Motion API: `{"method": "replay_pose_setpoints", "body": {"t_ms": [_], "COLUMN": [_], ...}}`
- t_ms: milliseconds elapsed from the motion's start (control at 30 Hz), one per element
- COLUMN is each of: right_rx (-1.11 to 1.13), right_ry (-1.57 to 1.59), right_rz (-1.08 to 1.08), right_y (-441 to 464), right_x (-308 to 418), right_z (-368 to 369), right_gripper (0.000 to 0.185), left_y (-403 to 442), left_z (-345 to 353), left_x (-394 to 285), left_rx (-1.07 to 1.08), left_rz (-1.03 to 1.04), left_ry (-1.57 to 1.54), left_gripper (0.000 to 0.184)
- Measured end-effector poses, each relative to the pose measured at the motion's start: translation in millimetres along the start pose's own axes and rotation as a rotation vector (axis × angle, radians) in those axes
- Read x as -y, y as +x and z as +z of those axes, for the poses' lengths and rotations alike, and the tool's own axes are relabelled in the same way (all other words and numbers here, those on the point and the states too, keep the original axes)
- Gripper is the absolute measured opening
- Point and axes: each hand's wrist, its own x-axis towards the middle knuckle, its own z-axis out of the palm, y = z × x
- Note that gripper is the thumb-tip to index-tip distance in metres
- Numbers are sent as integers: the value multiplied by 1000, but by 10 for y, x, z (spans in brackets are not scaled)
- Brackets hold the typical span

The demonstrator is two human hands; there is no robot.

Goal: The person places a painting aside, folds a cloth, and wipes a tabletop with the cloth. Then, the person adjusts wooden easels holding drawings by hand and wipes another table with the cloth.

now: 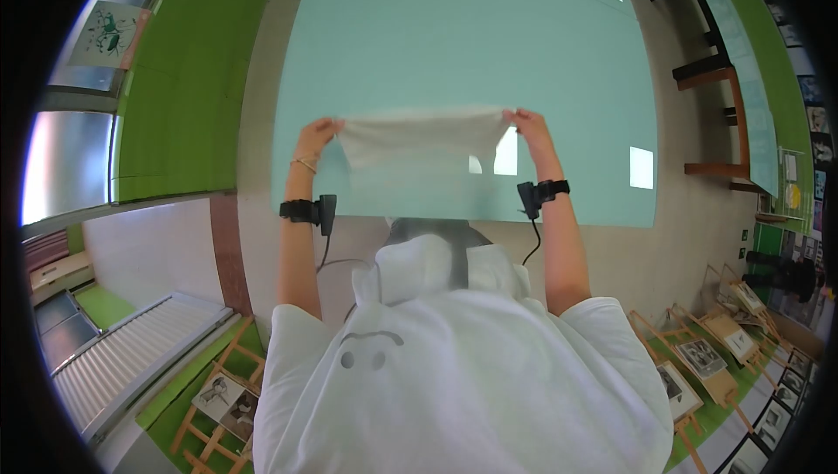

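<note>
A pale, off-white cloth (423, 135) is stretched sideways above the near part of the light blue-green table (471, 37). Its lower part is blurred. At its upper left corner, my left hand (318, 135) pinches the fabric between closed fingers. My right hand (531, 129) grips the opposite upper corner in the same way. Between the two hands the top edge runs almost straight, and the rest hangs down toward the table's near edge. Black straps with small boxes and cables sit on both forearms.
Bright light reflections show on the glossy tabletop. Right of it stand a wooden chair (720, 120) and a second long table (742, 55). Easels with drawings (707, 356) line the lower right, and another easel (227, 404) is at lower left. A person in dark clothing (781, 275) is far right.
</note>
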Motion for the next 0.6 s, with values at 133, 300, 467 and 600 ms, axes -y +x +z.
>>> {"method": "replay_pose_setpoints", "body": {"t_ms": [133,300,467,600], "right_rx": [4,-65,22,-145], "right_ry": [103,106,50,-400], "right_rz": [-189,-132,80,190], "right_y": [-190,-207,-274,-494], "right_x": [909,581,-726,-1662], "right_z": [-122,-120,-50,167], "right_gripper": [33,34,45,45], "left_y": [-331,-315,-537,-834], "left_z": [-137,-41,467,740], "left_x": [-963,-474,562,1523], "left_rx": [-65,-73,-68,8], "left_rz": [240,251,-88,-230], "left_ry": [-84,68,65,449], "left_gripper": [36,34,36,35]}}
